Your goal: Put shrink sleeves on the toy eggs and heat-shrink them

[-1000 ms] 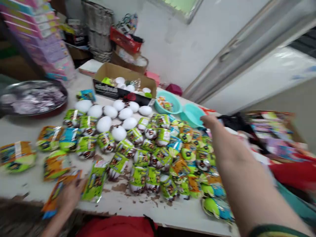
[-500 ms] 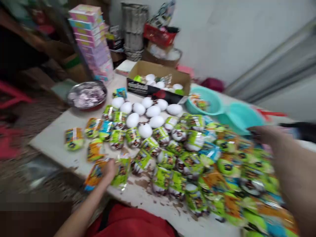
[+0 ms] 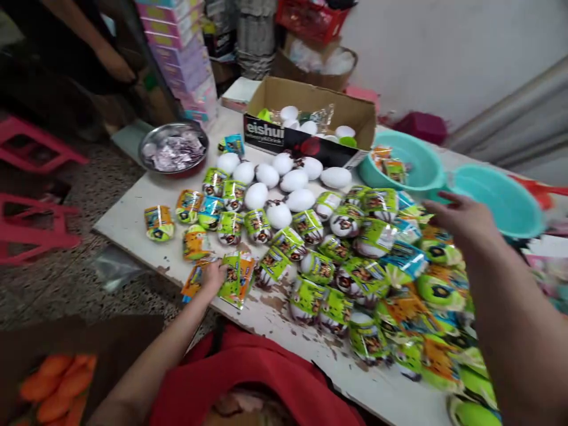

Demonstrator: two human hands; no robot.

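Note:
At the table's near left edge, my left hand (image 3: 213,278) rests with closed fingers on flat green and orange packets (image 3: 237,278); what it grips, if anything, is hidden. My right hand (image 3: 459,216) hangs with fingers apart over the right side, near the rim of a teal basin (image 3: 402,157). White eggs (image 3: 296,180) lie mid-table. Around and in front of them sit several wrapped eggs in green, orange and blue film (image 3: 306,299), piled thickly toward the right.
An open cardboard box (image 3: 310,94) with white and green shells stands at the back. Left of it are a metal bowl (image 3: 173,148) of small packets and stacked boxes (image 3: 186,71). Another person's arm (image 3: 95,44) shows upper left. Orange shells (image 3: 57,384) lie in a box lower left.
The camera view has shifted, so the table appears higher and farther right. My right hand now shows more fully with its fingers spread. A person's arm has come into view upper left.

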